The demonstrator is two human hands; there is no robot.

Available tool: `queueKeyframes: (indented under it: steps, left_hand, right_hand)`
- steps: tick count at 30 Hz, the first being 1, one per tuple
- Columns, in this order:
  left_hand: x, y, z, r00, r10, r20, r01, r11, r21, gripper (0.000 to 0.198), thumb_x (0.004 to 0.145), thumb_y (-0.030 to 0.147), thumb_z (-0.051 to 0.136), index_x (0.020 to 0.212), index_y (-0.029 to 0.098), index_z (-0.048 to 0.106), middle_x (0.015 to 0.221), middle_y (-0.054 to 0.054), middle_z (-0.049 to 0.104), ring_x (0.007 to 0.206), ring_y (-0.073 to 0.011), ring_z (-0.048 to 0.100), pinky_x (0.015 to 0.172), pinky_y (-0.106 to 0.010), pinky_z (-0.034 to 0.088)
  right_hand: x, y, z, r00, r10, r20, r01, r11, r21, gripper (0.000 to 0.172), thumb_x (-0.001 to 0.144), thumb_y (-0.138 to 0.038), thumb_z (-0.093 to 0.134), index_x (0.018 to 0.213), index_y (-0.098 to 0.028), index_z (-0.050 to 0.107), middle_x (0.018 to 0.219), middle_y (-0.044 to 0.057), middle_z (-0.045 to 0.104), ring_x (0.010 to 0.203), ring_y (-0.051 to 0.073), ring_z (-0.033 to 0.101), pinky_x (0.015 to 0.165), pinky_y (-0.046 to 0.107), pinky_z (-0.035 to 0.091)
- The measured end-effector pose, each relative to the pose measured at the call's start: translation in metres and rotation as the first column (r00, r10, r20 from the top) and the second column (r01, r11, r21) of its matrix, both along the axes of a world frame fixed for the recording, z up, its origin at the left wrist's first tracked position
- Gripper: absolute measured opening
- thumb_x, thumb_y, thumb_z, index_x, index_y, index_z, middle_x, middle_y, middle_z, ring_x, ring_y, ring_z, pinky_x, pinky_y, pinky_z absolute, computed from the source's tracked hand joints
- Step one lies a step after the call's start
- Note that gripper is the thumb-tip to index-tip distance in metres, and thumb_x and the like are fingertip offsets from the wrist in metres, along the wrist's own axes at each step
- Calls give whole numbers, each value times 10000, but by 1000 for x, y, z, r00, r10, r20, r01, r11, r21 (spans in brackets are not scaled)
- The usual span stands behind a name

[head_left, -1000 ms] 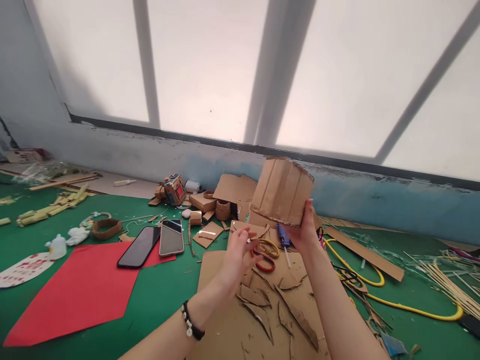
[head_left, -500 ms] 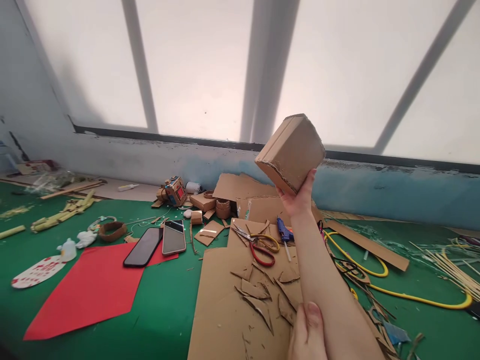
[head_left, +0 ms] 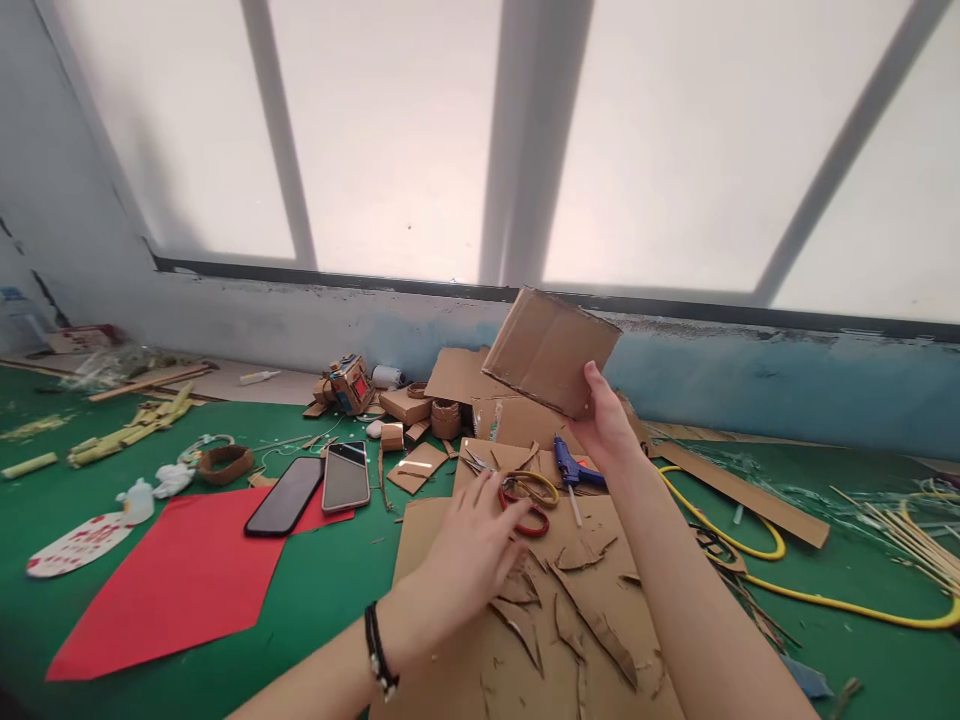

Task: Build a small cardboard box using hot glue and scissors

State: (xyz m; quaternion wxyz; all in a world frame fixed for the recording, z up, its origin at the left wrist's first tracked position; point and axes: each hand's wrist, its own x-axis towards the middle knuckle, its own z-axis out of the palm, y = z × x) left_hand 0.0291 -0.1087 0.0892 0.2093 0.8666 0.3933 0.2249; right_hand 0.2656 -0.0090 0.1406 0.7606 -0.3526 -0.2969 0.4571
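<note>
My right hand grips a brown cardboard box by its lower right corner, raised in front of the wall. Its thumb lies on the near face; the other fingers are mostly hidden behind. With fingers spread, my left hand hovers above the cardboard sheet, holding nothing that I can see. Just beyond its fingertips lie scissors with red and yellow handles, their blades partly covered by the hand. Torn cardboard scraps are scattered beneath and beside it.
A blue glue gun lies right of the scissors. Two phones rest partly on red paper to the left. Cardboard pieces pile against the wall. Yellow tubing and thin sticks are on the right.
My left hand has left my right forearm and moved up and left toward the scissors, fingers spreading. The box has been lowered slightly and turned, showing a broad face.
</note>
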Motion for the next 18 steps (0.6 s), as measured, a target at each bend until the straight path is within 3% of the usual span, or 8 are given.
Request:
queueKeyframes:
  steps: [2, 4, 6, 8, 12, 15, 18]
  left_hand:
    - [-20, 38, 3, 970, 116, 214, -104, 992, -64, 450, 1042, 381, 569, 1465, 232, 596, 1673, -197, 481, 1613, -396, 389, 1319, -646, 317]
    - [-36, 71, 8, 820, 294, 492, -170, 945, -281, 729, 991, 571, 661, 1583, 215, 427, 1729, -233, 387, 1632, -407, 357, 1316, -630, 331]
    - [-48, 96, 15, 782, 316, 537, -141, 929, -342, 939, 946, 751, 638, 1638, 213, 304, 1756, -258, 330, 1651, -416, 327, 1308, -618, 353]
    - [-54, 110, 24, 781, 288, 554, -72, 923, -378, 986, 915, 835, 619, 1640, 242, 311, 1706, -245, 440, 1600, -392, 435, 1286, -587, 407]
    - [-51, 118, 34, 781, 224, 583, 84, 887, -454, 1031, 829, 740, 821, 1615, 250, 367, 1621, -206, 565, 1484, -368, 577, 1209, -543, 523]
    - [-42, 119, 22, 746, 290, 599, -14, 907, -422, 1051, 796, 632, 899, 1610, 238, 364, 1591, -200, 580, 1455, -376, 586, 1196, -561, 527]
    - [-36, 117, -7, 740, 306, 599, -193, 950, -246, 1130, 797, 547, 910, 1671, 266, 251, 1662, -189, 486, 1547, -372, 480, 1278, -583, 424]
  right_hand:
    - [-2, -13, -13, 998, 54, 28, -53, 997, -61, 544, 738, -562, 952, 1152, -286, 730, 1173, 2, 804, 975, 198, 758, 793, 314, 659]
    - [-8, -23, -25, 993, 107, 51, -102, 990, -100, 531, 746, -556, 954, 1139, -277, 732, 1154, 9, 811, 939, 195, 767, 780, 306, 664]
    - [-16, -30, -35, 985, 157, 75, -148, 982, -120, 528, 757, -551, 953, 1157, -289, 729, 1208, 10, 810, 1010, 201, 779, 831, 309, 669]
    - [-24, -34, -43, 972, 210, 102, -196, 972, -131, 537, 763, -553, 953, 1183, -302, 730, 1279, 13, 798, 1139, 215, 768, 917, 328, 663]
    - [-31, -41, -46, 940, 308, 147, -289, 947, -141, 659, 768, -628, 933, 1320, -338, 719, 1430, 25, 742, 1379, 240, 671, 1133, 406, 575]
    - [-25, -50, -38, 960, 277, 45, -274, 960, -62, 801, 828, -910, 677, 1475, -440, 628, 1548, -6, 666, 1511, 214, 561, 1267, 458, 446]
    - [-21, -61, -26, 957, 274, -97, -269, 961, 58, 858, 892, -978, 454, 1544, -435, 582, 1586, 30, 633, 1549, 233, 518, 1307, 529, 372]
